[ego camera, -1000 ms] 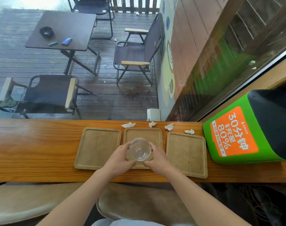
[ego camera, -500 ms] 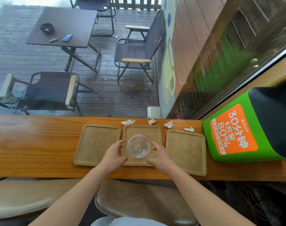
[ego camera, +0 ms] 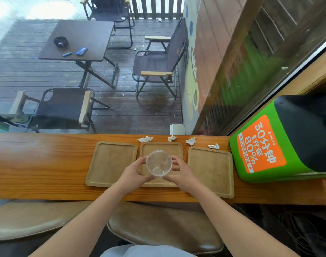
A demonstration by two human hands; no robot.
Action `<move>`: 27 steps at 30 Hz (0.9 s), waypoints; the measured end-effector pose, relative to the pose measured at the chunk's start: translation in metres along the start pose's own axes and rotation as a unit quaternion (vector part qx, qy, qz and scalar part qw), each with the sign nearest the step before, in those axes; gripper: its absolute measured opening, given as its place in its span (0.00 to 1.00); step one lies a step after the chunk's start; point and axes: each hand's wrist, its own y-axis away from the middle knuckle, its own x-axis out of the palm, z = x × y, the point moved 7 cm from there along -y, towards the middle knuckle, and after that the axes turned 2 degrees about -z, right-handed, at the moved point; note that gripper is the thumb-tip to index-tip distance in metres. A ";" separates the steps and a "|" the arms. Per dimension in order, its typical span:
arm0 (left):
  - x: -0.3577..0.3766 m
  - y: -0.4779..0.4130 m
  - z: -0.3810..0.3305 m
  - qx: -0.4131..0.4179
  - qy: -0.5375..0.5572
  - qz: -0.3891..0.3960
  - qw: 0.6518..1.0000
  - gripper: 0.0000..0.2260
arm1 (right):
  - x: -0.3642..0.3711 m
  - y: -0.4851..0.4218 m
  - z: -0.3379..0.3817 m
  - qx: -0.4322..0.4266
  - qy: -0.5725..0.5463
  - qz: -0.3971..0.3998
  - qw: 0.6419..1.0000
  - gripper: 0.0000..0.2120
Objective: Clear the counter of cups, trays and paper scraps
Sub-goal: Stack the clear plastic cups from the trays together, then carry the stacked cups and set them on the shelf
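Observation:
A clear plastic cup (ego camera: 159,165) is over the middle wooden tray (ego camera: 161,147), seen from above. My left hand (ego camera: 134,173) presses its left side and my right hand (ego camera: 180,173) its right side, so both grip it. I cannot tell whether the cup rests on the tray or is raised. A second tray (ego camera: 112,162) lies to the left and a third tray (ego camera: 210,167) to the right, both bare. Several crumpled white paper scraps lie along the counter's far edge, from the leftmost scrap (ego camera: 145,139) to the rightmost scrap (ego camera: 213,146).
The wooden counter (ego camera: 37,164) runs along a window onto a deck with chairs and a table. A green and black box (ego camera: 260,145) with an orange label stands at the right end. Two padded stools (ego camera: 164,229) sit below the near edge.
Half a second ago my hands were apart on either side of the cup on the middle tray. They have closed in on the cup again.

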 end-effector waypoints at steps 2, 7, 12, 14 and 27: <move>-0.001 0.005 -0.011 0.008 0.032 0.005 0.999 0.31 | -0.006 0.008 0.008 -0.018 -0.023 0.004 1.000 0.39; 0.003 0.015 -0.037 0.050 0.105 0.050 0.992 0.33 | -0.025 0.048 0.023 -0.041 -0.142 -0.032 0.988 0.34; 0.020 0.026 -0.074 0.134 0.106 0.133 0.976 0.31 | -0.038 0.109 0.017 -0.040 -0.256 -0.148 0.954 0.29; 0.029 0.036 -0.083 0.170 0.085 0.152 0.970 0.30 | -0.037 0.135 0.014 -0.040 -0.283 -0.194 0.939 0.32; 0.118 0.118 -0.128 0.252 0.065 0.266 0.928 0.30 | -0.044 0.285 -0.032 -0.047 -0.262 -0.409 0.873 0.34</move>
